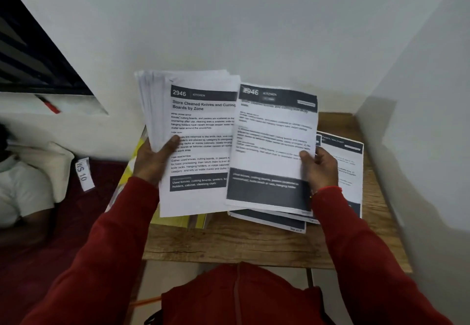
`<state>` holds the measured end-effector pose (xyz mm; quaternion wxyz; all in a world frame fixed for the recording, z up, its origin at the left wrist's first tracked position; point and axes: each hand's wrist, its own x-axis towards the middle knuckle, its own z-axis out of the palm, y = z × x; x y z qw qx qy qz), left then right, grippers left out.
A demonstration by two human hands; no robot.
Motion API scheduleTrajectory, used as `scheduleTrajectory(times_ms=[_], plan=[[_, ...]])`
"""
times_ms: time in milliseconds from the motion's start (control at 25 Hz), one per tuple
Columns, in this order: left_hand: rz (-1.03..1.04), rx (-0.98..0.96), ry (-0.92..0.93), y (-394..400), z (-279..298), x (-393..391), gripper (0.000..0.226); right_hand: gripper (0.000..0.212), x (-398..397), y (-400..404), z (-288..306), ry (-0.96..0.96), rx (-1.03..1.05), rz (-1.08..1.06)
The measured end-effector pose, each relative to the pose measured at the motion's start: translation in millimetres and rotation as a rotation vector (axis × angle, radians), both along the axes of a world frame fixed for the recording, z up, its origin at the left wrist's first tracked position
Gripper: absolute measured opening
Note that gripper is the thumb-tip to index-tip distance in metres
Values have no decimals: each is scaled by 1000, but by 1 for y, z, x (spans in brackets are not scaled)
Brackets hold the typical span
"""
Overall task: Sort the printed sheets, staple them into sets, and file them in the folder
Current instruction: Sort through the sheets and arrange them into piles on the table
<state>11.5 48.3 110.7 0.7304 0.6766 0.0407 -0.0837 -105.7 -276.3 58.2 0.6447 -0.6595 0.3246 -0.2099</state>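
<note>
The left hand (152, 157) grips a thick stack (193, 131) of printed sheets at its lower left edge, thumb across the front; the right hand (319, 164) pinches a single sheet (274, 146) at its right edge, above the sorted pile (338, 172) on the desk (229, 243). Judged light, limp and slippery: the fanned stack may slide, and the sheet will droop unless held near mid-edge. A yellow folder (178, 221) lies under the stack.

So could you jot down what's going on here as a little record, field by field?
left hand: grips a thick stack of sheets, top page headed 2946 Kitchen
right hand: pinches a single sheet, same heading
table: wooden, more printed sheets lying on it
yellow folder: on the table, under the stack
stapling: not begun, no stapler visible
</note>
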Motion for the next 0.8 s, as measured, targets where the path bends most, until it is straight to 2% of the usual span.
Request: scheduleTrajectory(times_ms=[120, 240, 400, 560, 680, 760, 800], plan=[[52, 34, -26, 17, 0, 6, 21, 13, -18, -33, -20, 218, -192, -105], [126, 45, -38, 38, 3, 10, 34, 22, -27, -38, -36, 363, -316, -87], [188, 5, -63, 59, 12, 14, 46, 23, -11, -5, -43, 369, -336, 42], [179, -20, -58, 55, 15, 10, 42, 25, -3, 27, -53, 433, -368, 177], [125, -4, -36, 38, 10, 0, 40, 38, -9, 38, -53, 456, -565, 140], [89, -10, -26, 25, 6, -5, 37, 40, -10, 44, -36, 361, -619, 32], [73, -23, -15, 19, 4, -6, 35, 35, -9, 47, -18, 244, -508, 53]])
